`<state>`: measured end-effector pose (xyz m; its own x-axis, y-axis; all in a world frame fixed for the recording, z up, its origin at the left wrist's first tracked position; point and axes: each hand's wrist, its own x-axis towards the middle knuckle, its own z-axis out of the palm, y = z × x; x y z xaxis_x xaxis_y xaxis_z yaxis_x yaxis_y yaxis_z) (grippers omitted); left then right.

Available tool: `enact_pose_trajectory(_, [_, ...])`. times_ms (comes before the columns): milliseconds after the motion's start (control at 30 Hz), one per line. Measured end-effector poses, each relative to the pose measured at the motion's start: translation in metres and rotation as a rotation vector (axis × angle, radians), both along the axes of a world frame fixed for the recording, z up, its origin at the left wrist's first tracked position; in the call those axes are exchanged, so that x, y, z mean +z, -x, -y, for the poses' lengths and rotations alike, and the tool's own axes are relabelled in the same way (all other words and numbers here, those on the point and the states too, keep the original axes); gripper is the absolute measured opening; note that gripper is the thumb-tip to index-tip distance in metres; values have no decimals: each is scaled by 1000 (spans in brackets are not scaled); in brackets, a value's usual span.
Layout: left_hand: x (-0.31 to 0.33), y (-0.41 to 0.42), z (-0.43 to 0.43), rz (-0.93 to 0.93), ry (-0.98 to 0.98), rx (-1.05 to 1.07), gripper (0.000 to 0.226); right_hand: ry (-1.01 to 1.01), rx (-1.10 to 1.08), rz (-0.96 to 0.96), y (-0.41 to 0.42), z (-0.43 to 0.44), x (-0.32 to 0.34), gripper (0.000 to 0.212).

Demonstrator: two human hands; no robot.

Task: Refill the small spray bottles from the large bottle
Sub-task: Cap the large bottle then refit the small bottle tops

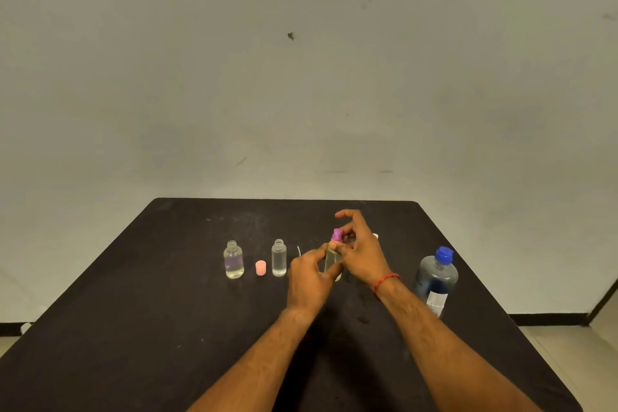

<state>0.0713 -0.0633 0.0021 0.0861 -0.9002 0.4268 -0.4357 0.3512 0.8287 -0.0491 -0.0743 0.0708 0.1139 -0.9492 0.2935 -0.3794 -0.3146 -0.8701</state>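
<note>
Three small spray bottles are on the black bench [133,311]. Two stand uncapped at the left, the far-left bottle [233,259] and its neighbour [279,257], both holding clear liquid, with one pink cap [260,267] upright between them. The left hand [309,278] grips the third bottle [331,261], and the right hand [363,254] pinches its purple spray head [336,235]. One large bottle [434,278], blue-capped and holding clear liquid, stands at the right.

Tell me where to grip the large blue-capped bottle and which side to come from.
Grip the large bottle round its wide body, below the shoulder, coming from its right. It stands upright, and the right forearm crosses just left of it, so that side is crowded. The blue cap looks too small for a steady hold.
</note>
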Motion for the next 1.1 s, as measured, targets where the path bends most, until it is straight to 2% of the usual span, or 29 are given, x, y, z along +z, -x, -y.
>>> enact_pose_trajectory(133, [4, -4, 1, 2, -3, 3, 34, -24, 98, 28, 4, 5, 0, 62])
enact_pose_trajectory(233, [7, -3, -1, 14, -13, -21, 40, -4, 19, 43, 1, 3, -1, 57])
enact_pose_trajectory(400, [6, 0, 2, 3, -30, 2, 34, 60, -130, 70, -9, 3, -9, 45])
enact_pose_trajectory(500, [-2, 1, 7, 0, -7, 18, 49, 97, -190, 74, -14, 4, -13, 41])
enact_pose_trajectory(600, [-8, 1, 14, -1, -23, 34, 52, 109, -248, 75, -17, 6, -15, 39])
enact_pose_trajectory(667, [-11, 1, 20, 4, -63, 51, 48, 83, -265, 76, -17, 10, -17, 40])
enact_pose_trajectory(800, [-10, 0, 29, 23, -174, 59, 21, 14, -225, 55, -13, 20, -24, 31])
enact_pose_trajectory(1100, [-18, -4, 44, 60, -256, 27, 18, -44, -243, 23, -10, 36, -41, 27])
